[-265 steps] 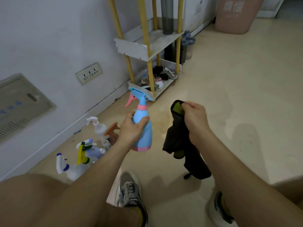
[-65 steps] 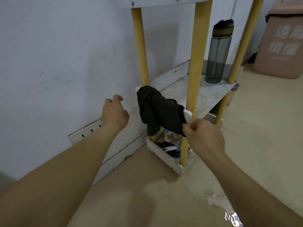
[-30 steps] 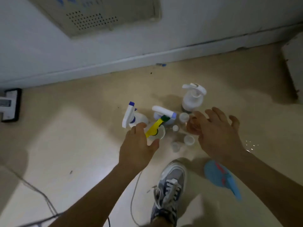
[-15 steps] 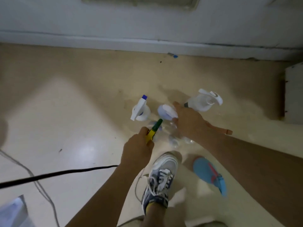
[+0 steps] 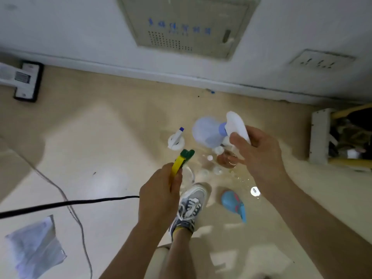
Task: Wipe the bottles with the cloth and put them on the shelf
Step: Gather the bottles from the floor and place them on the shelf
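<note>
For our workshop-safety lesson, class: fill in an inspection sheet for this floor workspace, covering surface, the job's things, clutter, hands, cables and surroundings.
Surface: beige floor with a wet patch.
Job's things: white sprayer and blue bottle on the floor; cloth not seen.
Clutter: small round items, crumpled sheet.
Hands: left hand grips the yellow-green sprayer; right hand grips the pale bottle by its head.
Cables: black cable and thin grey cable cross the floor.
Surroundings: wall panel, socket, shelf base at right.
</note>
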A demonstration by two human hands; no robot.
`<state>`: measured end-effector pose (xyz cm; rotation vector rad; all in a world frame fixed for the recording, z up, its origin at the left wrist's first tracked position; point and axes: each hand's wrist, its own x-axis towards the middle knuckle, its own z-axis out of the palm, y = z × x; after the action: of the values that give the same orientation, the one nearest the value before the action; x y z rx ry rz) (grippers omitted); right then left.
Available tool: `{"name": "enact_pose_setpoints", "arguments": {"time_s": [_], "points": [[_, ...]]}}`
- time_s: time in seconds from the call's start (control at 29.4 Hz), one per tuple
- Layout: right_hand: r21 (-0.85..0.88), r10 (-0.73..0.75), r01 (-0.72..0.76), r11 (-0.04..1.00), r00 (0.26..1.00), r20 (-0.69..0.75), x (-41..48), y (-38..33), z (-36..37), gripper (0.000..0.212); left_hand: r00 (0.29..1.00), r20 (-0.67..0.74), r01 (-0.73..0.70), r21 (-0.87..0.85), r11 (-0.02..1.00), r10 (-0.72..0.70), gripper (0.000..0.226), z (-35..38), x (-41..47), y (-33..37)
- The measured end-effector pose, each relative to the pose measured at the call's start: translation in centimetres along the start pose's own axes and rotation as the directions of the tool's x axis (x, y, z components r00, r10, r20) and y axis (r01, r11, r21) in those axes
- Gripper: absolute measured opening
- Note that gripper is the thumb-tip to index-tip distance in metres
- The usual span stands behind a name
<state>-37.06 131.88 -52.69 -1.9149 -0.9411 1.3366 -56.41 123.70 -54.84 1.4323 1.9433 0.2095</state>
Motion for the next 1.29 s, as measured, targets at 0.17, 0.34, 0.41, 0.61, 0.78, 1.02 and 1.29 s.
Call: {"name": "enact_pose_setpoints", "arguments": {"time_s": [0.17,0.34,0.41,0.61,0.78,1.02,1.29], "points": [[0.197,-0.084,0.094,0.976,0.995,-0.057,-9.6,-8.7,-8.0,0.012,0.984,-0.159,-0.084,-0.002,0.996,0.083,0.025,-6.4,-7.7,9.4],[0.290,-0.258,0.270,0.918,0.963,-0.079,-19.9,-14.5,-19.5,0.011,0.902,-0.355,-0.276,-0.039,0.960,0.245,0.022,-12.4,-18.3,20.6],[0.301,-0.335,0.345,0.889,0.938,-0.084,-24.0,-16.4,-24.6,0.006,0.843,-0.435,-0.377,-0.060,0.924,0.316,0.012,-14.6,-22.8,24.5],[0.523,-0.319,0.276,0.806,0.948,-0.008,-32.3,-20.5,-39.0,0.030,0.794,-0.167,-0.601,-0.363,0.712,0.585,0.016,-17.6,-31.8,37.1],[0.545,-0.312,0.263,0.796,0.950,-0.003,-35.3,-22.6,-47.6,0.033,0.615,0.143,-0.683,-0.396,0.614,0.775,0.015,-15.8,-35.7,47.3],[0.192,-0.277,0.400,0.896,0.842,-0.462,-35.1,-22.9,-58.1,0.013,0.544,0.074,-0.811,-0.211,0.546,0.836,0.020,-9.6,-36.8,58.2],[-0.195,-0.307,0.238,0.952,0.692,-0.654,-28.2,-21.9,-69.7,0.013,0.653,-0.015,-0.750,-0.154,0.644,0.757,0.035,-5.2,-33.2,69.0]]}}
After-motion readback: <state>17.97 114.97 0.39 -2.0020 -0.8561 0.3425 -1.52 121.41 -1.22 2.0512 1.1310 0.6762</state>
